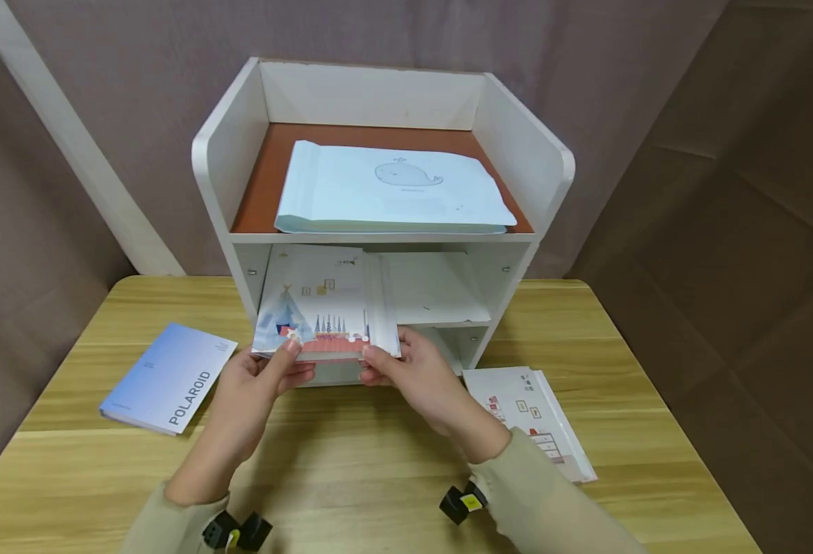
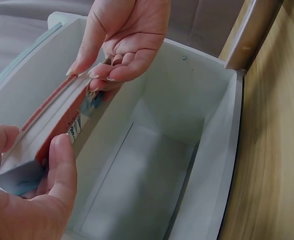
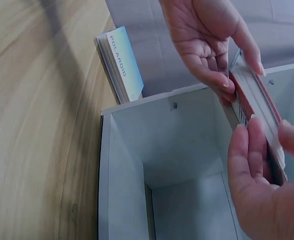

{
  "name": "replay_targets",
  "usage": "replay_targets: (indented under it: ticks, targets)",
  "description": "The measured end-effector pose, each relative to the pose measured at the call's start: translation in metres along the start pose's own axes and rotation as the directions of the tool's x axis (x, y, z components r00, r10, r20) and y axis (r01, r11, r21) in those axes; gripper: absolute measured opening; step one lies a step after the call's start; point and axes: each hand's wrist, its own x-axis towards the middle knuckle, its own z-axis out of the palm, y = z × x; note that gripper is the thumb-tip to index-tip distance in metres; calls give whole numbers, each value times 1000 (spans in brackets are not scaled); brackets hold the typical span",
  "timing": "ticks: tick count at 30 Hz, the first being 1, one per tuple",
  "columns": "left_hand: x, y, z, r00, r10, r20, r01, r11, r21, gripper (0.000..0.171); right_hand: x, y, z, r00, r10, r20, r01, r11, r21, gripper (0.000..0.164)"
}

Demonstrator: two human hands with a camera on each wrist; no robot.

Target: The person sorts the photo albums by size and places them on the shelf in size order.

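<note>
A picture book (image 1: pixel 326 304) with a blue tent and red floor on its cover lies flat between both hands at the front of the white shelf unit's middle compartment. My left hand (image 1: pixel 249 396) grips its near left corner, thumb on the cover and fingers below. The near right corner is pinched the same way by my right hand (image 1: pixel 426 381). Its far part reaches into the compartment over the shelf board (image 1: pixel 441 288); whether it touches the board I cannot tell. In the left wrist view the book's page edge (image 2: pixel 49 120) faces out between red-edged covers.
A whale-drawing book (image 1: pixel 393 185) lies on the unit's brown top (image 1: pixel 257 204) between raised side walls. On the wooden table (image 1: pixel 351 477), a blue POLAROID book (image 1: pixel 167 377) lies left and another white illustrated book (image 1: pixel 538 423) right, partly behind my right forearm.
</note>
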Motion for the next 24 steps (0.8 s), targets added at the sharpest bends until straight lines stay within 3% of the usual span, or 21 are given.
replay_targets:
  ticks: [6,12,24]
  targets:
    - [7,2,2,997,-60,-41,57,997,-51,50,4,1,8,995,-8,-96,9,1000,9,38]
    - [12,4,4,994,-72,-87,66,995,-70,50,7,0,15,984,6,-176,-1,1000,29,39]
    - [16,-1,9,990,-88,-112,78,993,-92,51,7,-1,17,974,34,-225,-32,999,12,45]
